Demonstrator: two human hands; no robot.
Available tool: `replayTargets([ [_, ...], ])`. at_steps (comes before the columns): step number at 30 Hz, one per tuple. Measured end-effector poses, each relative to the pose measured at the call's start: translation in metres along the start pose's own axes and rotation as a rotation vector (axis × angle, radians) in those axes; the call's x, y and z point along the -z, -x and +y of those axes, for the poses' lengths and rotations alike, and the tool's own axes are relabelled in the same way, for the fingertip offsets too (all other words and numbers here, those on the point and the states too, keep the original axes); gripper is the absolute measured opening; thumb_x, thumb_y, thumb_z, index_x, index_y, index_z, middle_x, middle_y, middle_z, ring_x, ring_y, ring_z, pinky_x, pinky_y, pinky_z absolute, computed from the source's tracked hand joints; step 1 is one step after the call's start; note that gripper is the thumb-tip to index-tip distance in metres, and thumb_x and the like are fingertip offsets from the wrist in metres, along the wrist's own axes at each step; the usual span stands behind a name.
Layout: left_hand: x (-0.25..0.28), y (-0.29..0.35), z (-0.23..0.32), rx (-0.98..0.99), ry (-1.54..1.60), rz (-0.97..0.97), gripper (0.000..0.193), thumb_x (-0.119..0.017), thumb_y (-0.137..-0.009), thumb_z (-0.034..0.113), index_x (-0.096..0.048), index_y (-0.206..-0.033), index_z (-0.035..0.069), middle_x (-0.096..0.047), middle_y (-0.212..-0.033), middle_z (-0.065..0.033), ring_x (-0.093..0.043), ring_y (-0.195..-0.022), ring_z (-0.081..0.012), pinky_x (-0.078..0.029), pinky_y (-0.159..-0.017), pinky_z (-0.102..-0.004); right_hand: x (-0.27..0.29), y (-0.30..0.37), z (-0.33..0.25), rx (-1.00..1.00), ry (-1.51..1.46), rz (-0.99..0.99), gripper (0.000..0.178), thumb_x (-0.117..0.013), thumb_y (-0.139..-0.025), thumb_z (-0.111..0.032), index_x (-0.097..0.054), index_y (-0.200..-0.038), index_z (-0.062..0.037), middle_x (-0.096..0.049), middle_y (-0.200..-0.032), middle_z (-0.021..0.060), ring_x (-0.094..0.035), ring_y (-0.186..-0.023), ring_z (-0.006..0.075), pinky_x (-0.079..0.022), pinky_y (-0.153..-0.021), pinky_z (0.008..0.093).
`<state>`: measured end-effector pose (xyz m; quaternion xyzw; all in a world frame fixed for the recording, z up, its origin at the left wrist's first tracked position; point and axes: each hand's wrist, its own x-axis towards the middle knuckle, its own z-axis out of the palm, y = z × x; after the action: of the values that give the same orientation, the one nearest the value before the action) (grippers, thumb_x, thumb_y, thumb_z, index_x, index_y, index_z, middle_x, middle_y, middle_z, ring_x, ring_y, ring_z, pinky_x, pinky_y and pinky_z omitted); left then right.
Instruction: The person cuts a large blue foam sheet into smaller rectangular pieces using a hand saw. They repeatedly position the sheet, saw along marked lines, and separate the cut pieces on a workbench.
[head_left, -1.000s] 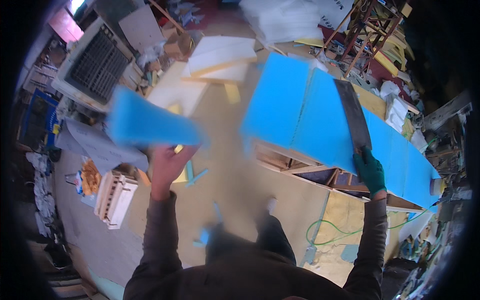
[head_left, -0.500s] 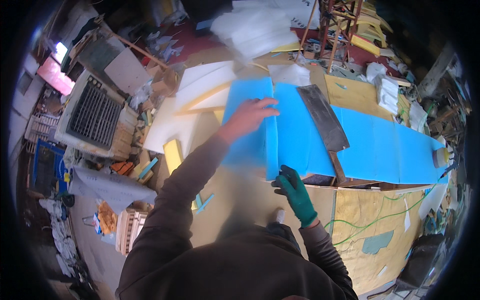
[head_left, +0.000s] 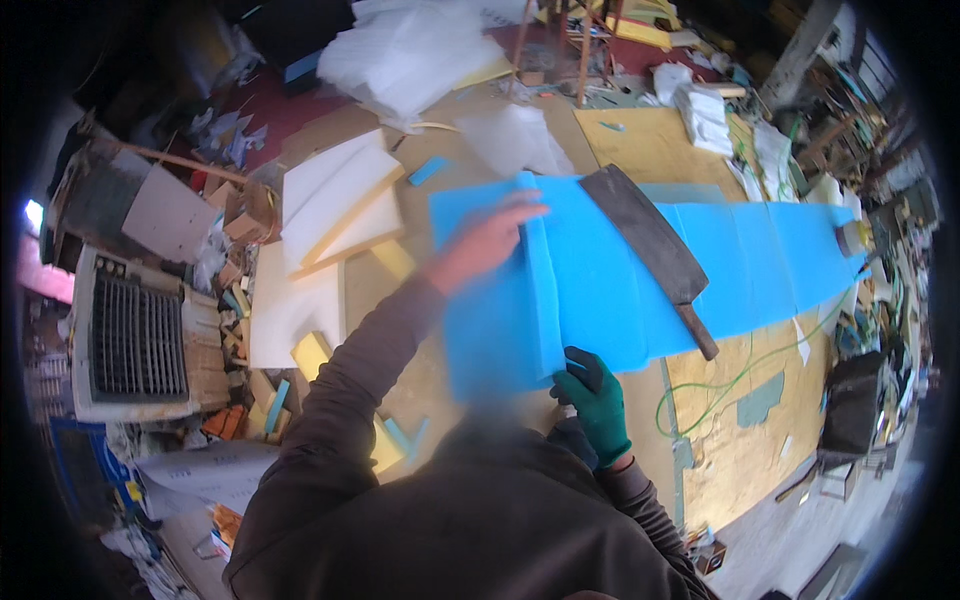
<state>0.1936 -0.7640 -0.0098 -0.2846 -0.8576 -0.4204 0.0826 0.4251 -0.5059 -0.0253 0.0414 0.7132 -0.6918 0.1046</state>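
A long blue foam sheet (head_left: 610, 270) stretches to the right in front of me, with creases across it. A raised strip-like edge (head_left: 541, 290) runs along it, with more blue foam (head_left: 470, 330) on its left. My left hand (head_left: 490, 232), bare and somewhat blurred, lies over the far part of that edge with fingers stretched out. My right hand (head_left: 597, 408), in a green glove with dark fingertips, is closed at the near end of the edge; the palm side is hidden. A large dark cleaver-like blade (head_left: 645, 230) rests on the sheet, its handle pointing toward me.
White and yellow foam pieces (head_left: 340, 200) lie at left, beside a slatted appliance (head_left: 140, 335). Clear plastic wrap (head_left: 400, 60) is piled at the back. A roll of tape (head_left: 853, 238) sits at the sheet's right end. A green cord (head_left: 715, 400) loops over a yellowish board (head_left: 755, 430).
The view has turned to the right, so the surroundings sit further left. Both hands stay at the blue foam edge; the right fingers look closer around its near end. The blade still lies on the sheet.
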Motion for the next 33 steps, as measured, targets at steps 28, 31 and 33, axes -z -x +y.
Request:
replayTargets([
  [28, 0.08, -0.036, -0.076, 0.418, 0.934, 0.19, 0.025, -0.068, -0.106, 0.013, -0.07, -0.13, 0.005, -0.077, -0.117, -0.0077, -0.073, -0.105, -0.0191, -0.057, -0.098, -0.0363, -0.029, 0.022, -0.037, 0.371, 0.569, -0.12, 0.033, -0.078, -0.096, -0.011, -0.077, -0.128, -0.008, -0.08, -0.104, 0.0149, -0.077, -0.086, 0.0316, -0.059, -0.074, 0.04],
  [31, 0.096, -0.024, -0.067, 0.432, 0.882, 0.188, 0.023, -0.068, -0.106, 0.012, -0.068, -0.128, 0.004, -0.076, -0.115, -0.0073, -0.073, -0.103, -0.0178, -0.057, -0.094, -0.0361, -0.036, 0.022, -0.042, 0.311, 0.417, -0.158, 0.031, -0.078, -0.097, -0.012, -0.076, -0.127, -0.0077, -0.081, -0.103, 0.0113, -0.078, -0.089, 0.0295, -0.059, -0.075, 0.0396],
  [33, 0.091, -0.024, -0.065, 0.495, 0.865, 0.182, 0.024, -0.069, -0.105, 0.011, -0.067, -0.127, 0.002, -0.076, -0.112, -0.0085, -0.072, -0.101, -0.0176, -0.058, -0.091, -0.0345, -0.032, 0.016, -0.043, 0.385, 0.543, -0.1, 0.031, -0.078, -0.098, -0.013, -0.076, -0.128, -0.006, -0.081, -0.103, 0.0115, -0.078, -0.088, 0.0283, -0.059, -0.075, 0.0386],
])
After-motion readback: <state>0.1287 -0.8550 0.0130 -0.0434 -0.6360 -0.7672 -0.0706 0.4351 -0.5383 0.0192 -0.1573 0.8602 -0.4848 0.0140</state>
